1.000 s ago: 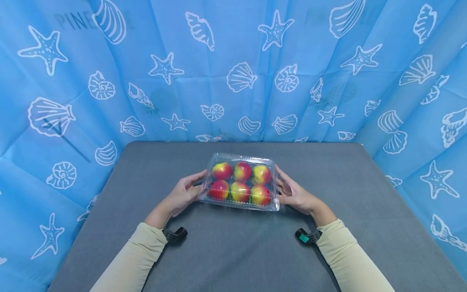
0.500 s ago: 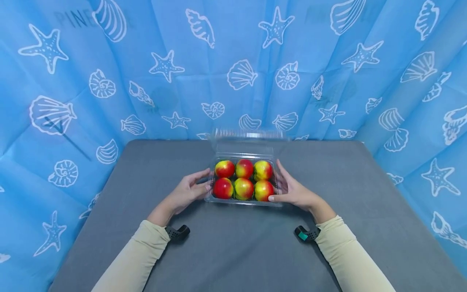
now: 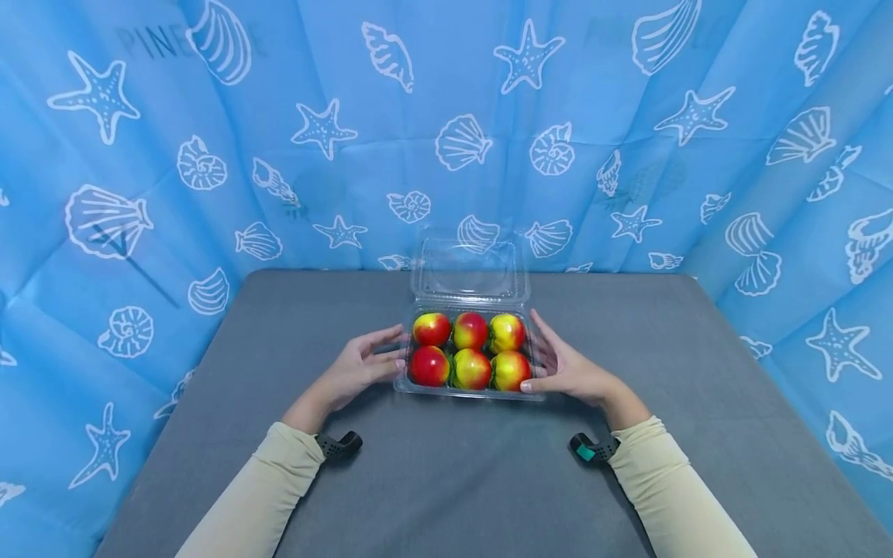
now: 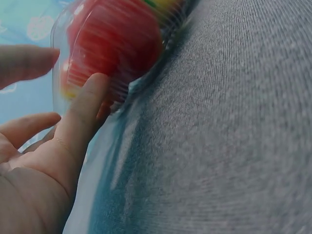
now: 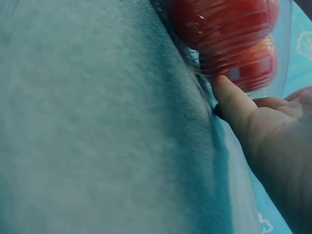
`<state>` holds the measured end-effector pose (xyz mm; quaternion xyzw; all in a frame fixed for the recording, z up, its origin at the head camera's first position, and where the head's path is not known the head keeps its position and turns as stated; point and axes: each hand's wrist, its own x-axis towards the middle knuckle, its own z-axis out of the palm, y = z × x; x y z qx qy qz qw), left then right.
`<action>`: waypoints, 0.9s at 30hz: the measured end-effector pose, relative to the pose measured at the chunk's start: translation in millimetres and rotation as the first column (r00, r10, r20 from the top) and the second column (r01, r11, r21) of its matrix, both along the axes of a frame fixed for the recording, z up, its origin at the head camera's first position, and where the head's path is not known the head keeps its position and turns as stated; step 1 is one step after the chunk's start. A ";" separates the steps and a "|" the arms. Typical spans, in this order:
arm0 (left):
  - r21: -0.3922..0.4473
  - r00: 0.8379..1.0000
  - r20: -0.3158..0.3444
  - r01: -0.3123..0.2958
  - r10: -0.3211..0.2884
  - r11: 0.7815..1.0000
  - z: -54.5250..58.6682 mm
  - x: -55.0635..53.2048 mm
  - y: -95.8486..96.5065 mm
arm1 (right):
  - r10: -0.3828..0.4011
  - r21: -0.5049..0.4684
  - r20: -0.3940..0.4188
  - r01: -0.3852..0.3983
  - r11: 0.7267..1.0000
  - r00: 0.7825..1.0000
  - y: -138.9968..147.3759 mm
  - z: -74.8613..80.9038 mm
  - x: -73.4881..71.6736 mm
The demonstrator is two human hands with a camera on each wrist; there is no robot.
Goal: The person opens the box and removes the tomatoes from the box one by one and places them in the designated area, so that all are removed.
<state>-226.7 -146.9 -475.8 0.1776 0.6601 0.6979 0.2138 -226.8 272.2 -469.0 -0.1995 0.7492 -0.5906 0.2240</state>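
A clear plastic clamshell box (image 3: 467,394) rests on the grey table with its lid (image 3: 471,267) raised at the back. Inside sit several red-and-yellow apples (image 3: 470,369) in two rows. My left hand (image 3: 354,374) is at the box's left side, its fingers extended; in the left wrist view the thumb (image 4: 80,109) meets the plastic wall. On the right side, my right hand (image 3: 574,375) has its thumb over the front corner and its other fingers along the wall, partly hidden behind the box. In the right wrist view its thumb (image 5: 233,97) overlaps the lower wall.
Grey cloth covers the table (image 3: 460,480), whose far edge lies just behind the box. A blue curtain (image 3: 418,116) with white shells and starfish hangs behind and along both sides. Each wrist wears a black strap (image 3: 339,446).
The box's lid was down over the apples a second ago; it has swung up and back. Both hands stay at the sides, the right thumb now over the front corner.
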 end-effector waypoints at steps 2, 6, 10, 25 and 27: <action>-0.005 1.000 -0.021 -0.005 0.005 1.000 -0.8 -0.4 0.1 | 0.008 -0.007 0.005 -0.008 1.000 1.000 1.5 1.8 0.2; -0.028 0.997 -0.080 -0.017 0.015 0.999 -1.9 -1.4 0.8 | 0.020 -0.031 0.018 -0.019 0.999 1.000 4.3 5.4 0.2; -0.055 0.994 -0.109 -0.023 0.016 0.998 -2.4 -1.4 1.2 | 0.028 -0.040 0.016 -0.027 0.999 0.999 6.9 6.8 -0.3; -0.080 0.998 -0.057 -0.031 0.026 0.996 0.4 -0.9 2.1 | 0.018 0.041 -0.042 -0.016 0.999 0.999 13.1 4.3 -3.7; -0.074 0.998 -0.054 -0.031 0.027 0.997 0.0 -1.1 1.9 | 0.013 0.040 -0.043 -0.011 0.999 0.999 12.7 4.4 -3.4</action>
